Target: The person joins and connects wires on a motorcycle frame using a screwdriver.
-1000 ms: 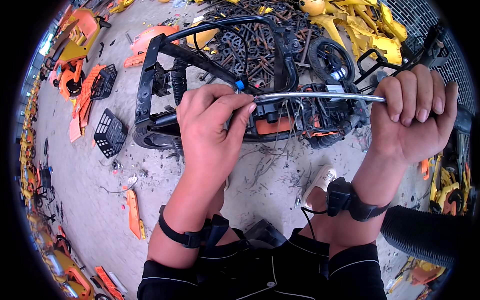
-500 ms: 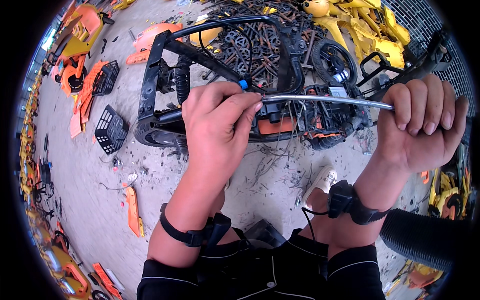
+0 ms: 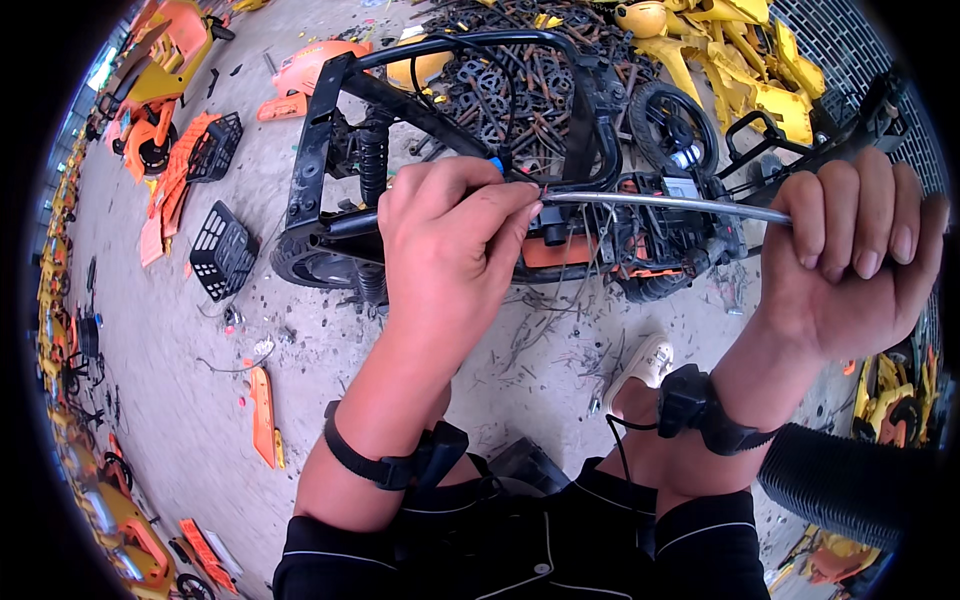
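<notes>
A slim silver metal rod (image 3: 665, 203) stretches nearly level between my two hands. Its left end is pinched between the thumb and forefinger of my left hand (image 3: 450, 245). The fingers of my right hand (image 3: 845, 240) curl round its other end, which they hide. Below and behind the rod lies a stripped scooter with a black tubular frame (image 3: 470, 42), a coil shock absorber (image 3: 373, 160) and bared wiring (image 3: 635, 235). Just past my left knuckles a small blue piece (image 3: 496, 164) shows on the frame.
Rusty metal parts (image 3: 500, 95) are heaped beyond the frame, beside a loose wheel (image 3: 672, 125) and yellow body panels (image 3: 760, 75). Black baskets (image 3: 224, 252) and an orange strip (image 3: 263, 415) lie on the floor at left. A ribbed black hose (image 3: 835, 485) runs at lower right.
Both hands have shifted slightly to the right, the rod still between them. The scooter frame also sits a little farther right in the picture.
</notes>
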Demonstrator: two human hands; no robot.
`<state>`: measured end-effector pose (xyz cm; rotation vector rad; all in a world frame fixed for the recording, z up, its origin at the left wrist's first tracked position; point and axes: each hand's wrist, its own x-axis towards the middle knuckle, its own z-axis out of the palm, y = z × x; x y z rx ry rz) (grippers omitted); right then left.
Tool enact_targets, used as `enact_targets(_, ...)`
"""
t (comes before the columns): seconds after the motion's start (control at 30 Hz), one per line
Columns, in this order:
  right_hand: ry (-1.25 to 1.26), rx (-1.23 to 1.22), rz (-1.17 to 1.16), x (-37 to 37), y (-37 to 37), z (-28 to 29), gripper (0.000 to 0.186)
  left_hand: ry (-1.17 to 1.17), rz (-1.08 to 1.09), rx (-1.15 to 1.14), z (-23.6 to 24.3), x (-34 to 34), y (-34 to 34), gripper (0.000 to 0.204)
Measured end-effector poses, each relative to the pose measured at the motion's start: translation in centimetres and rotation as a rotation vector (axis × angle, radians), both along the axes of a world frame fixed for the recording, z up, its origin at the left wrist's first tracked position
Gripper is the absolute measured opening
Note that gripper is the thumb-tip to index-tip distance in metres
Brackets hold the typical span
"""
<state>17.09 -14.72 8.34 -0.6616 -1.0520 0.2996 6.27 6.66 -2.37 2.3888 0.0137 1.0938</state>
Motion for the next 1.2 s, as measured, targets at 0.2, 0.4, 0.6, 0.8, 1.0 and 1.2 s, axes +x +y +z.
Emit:
enact_targets(0.2, -0.046, -0.032, -0.006, -0.9, 1.2, 1.2, 0.034, -0.003, 0.017, -0.011, 0.0, -0.2, 0.0, 0.015)
enact_targets(0.4, -0.173, -0.142, -0.05, -2.3, 3.3, 3.3, 0.034, 0.0, 0.011, -0.063, -0.1, -0.2, -0.3, 0.012)
enact_targets(0.6, 0.097, -0.215, -0.399, -5.7, 7.2, 5.2, 0.038, -0.02, 0.006, -0.084, -0.2, -0.2, -0.2, 0.01)
enact_targets(0.8, 0.244, -0.196, -0.576, -8.3, 9.3, 6.2, 0.039, -0.088, 0.01, -0.045, -0.3, -0.2, 0.0, 0.011)
enact_targets(1.0, -0.105, -0.287, -0.382, -6.8, 7.9, 4.3, 0.04, -0.094, 0.006, -0.061, -0.1, -0.4, -0.1, 0.01)
enact_targets(1.2, -0.012, -0.23, -0.43, -7.1, 6.8, 4.3, 0.04, -0.071, 0.013, -0.081, 0.0, -0.4, -0.1, 0.011)
